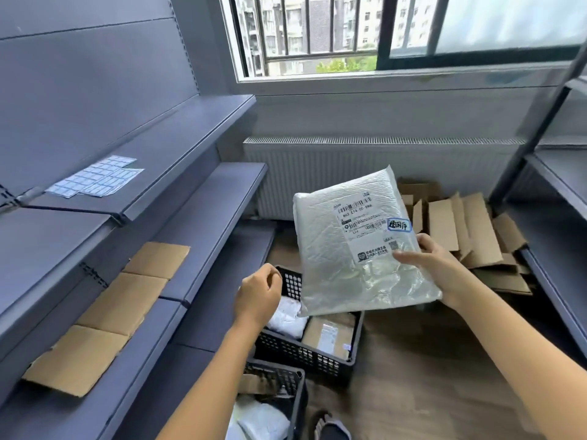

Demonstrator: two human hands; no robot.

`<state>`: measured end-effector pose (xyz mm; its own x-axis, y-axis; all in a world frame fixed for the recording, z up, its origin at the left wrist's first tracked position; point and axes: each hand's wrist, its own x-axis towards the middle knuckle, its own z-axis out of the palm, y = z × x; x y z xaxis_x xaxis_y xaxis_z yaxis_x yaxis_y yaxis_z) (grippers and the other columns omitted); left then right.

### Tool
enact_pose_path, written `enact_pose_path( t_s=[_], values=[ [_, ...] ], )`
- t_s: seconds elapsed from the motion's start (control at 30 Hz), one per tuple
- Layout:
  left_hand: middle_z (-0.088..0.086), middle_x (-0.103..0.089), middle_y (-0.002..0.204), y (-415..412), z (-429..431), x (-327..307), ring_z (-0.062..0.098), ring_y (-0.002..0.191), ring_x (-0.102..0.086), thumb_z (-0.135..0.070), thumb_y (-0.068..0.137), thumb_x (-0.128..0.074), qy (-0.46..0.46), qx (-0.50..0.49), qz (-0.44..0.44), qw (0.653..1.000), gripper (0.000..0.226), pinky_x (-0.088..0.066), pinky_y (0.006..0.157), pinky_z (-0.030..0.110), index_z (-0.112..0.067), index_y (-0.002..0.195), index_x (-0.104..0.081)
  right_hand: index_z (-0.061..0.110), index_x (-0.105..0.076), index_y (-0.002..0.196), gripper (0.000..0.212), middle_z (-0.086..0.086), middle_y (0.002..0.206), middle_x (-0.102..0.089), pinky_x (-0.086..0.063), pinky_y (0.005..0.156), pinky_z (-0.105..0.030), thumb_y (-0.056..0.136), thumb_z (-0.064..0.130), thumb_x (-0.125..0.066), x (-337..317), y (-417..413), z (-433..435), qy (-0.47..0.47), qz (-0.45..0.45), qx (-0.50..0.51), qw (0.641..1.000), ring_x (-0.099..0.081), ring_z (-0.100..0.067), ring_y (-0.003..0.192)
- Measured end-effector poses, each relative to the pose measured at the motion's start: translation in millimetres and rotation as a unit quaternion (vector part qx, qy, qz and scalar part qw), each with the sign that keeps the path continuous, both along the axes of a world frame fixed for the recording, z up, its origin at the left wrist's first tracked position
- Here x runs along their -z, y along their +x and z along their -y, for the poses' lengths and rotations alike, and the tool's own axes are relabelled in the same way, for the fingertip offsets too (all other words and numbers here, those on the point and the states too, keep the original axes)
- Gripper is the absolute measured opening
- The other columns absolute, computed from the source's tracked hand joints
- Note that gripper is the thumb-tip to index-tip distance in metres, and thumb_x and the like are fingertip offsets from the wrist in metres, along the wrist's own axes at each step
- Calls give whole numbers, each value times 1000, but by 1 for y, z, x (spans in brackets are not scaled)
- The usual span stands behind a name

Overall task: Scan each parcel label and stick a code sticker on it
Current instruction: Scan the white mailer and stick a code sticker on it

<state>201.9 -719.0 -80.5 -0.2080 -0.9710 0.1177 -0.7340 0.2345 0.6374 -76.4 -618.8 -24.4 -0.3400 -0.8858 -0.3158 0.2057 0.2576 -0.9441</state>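
— White plastic parcel [359,249] at centre right of the frame, held up tilted above a black crate [317,360] on the wood-patterned floor [413,360].
— Held by which of the hands?
— Right hand [435,265], gripping the lower right edge; thumb on the front at the lower corner of the printed label [371,227], fingers behind.
— And the left hand [257,296]?
— Lower centre, just left of the parcel and apart from it, over the crate's rim. Fingers loosely curled, nothing seen in them.
— Sticker on yet?
— Blue-edged code sticker [399,224], handwritten, stuck at the label's right edge.
— In the crate?
— More post: a white bag [287,315] at left, a brown parcel [313,333] with its own label at right. Second black crate [279,379] nearer the bottom edge.
— Elsewhere?
— Sheets of blue stickers [95,181] on a grey shelf [190,134] at upper left; flat cardboard pieces [120,303] on the shelf below; flattened cartons [470,230] on the floor at right, before a white radiator [349,160] and a barred window [317,33].
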Motion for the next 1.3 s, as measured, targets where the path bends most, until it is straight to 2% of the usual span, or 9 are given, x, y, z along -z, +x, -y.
enact_pose_path(
  t_s=[0.13,0.27,0.53,0.77,0.93,1.1,1.2,1.23,1.3],
  values=[
    [-11,-54,63,-29,61,9,19,66,-53,-18,93,-46,20,-2,-22,1000,18,-34,59,27,-19,79,-57,14,-53,103,50,-18,106,-67,-52,85,-55,59,12,-78,3,-24,55,4,-4,12,1000,-66,-41,94],
    [-6,-60,69,-46,118,10,19,69,-56,-19,92,-44,46,-3,-35,998,19,-43,60,30,-22,77,-56,15,-54,97,53,-15,101,-68,-59,63,-40,54,9,-84,0,-43,110,9,-23,5,1000,-70,-29,77],
    [-5,-62,73,-69,185,21,19,73,-57,-25,92,-48,71,-4,-57,996,18,-47,67,32,-24,75,-54,10,-52,104,37,-18,109,-65,-58,65,-40,73,6,-72,16,-62,192,31,-10,-13,999,-69,-33,83],
    [-5,-63,75,-67,218,37,19,74,-57,-33,94,-45,106,-104,-77,986,21,-42,62,28,-24,76,-54,9,-53,104,32,-17,107,-65,-58,59,-33,78,5,-71,41,-61,283,45,-4,-89,995,-67,-30,82],
    [-12,-55,69,-78,232,44,10,68,-51,-38,95,-47,121,-204,-111,965,24,-35,59,26,-25,76,-52,13,-52,97,27,-16,104,-65,-57,65,-44,78,5,-71,58,-64,351,61,14,-195,979,-65,-33,81],
    [-7,-61,92,-99,235,51,10,87,-56,-43,93,-52,164,-317,-233,905,26,-39,66,20,-18,94,-59,12,-52,96,26,-15,100,-65,-58,53,-35,78,4,-70,68,-70,409,73,7,-297,952,-66,-27,70],
    [1,-66,105,-113,228,57,16,95,-62,-63,69,-70,237,-354,-413,805,67,-49,79,28,-10,108,-58,12,-52,95,25,-15,102,-66,-58,56,-37,79,5,-70,76,-67,433,89,4,-364,927,-66,-29,75],
    [7,-67,109,-118,222,62,21,98,-64,-60,63,-76,247,-366,-467,766,74,-52,86,37,-7,110,-57,12,-52,94,24,-16,103,-66,-58,57,-38,79,5,-70,78,-64,439,93,8,-388,917,-66,-29,76],
    [13,-66,111,-129,213,68,25,95,-65,-34,76,-77,231,-400,-504,730,48,-52,89,42,-5,107,-56,13,-52,91,22,-16,101,-65,-57,57,-35,79,5,-69,85,-57,446,96,9,-421,902,-65,-26,75]
  ],
)
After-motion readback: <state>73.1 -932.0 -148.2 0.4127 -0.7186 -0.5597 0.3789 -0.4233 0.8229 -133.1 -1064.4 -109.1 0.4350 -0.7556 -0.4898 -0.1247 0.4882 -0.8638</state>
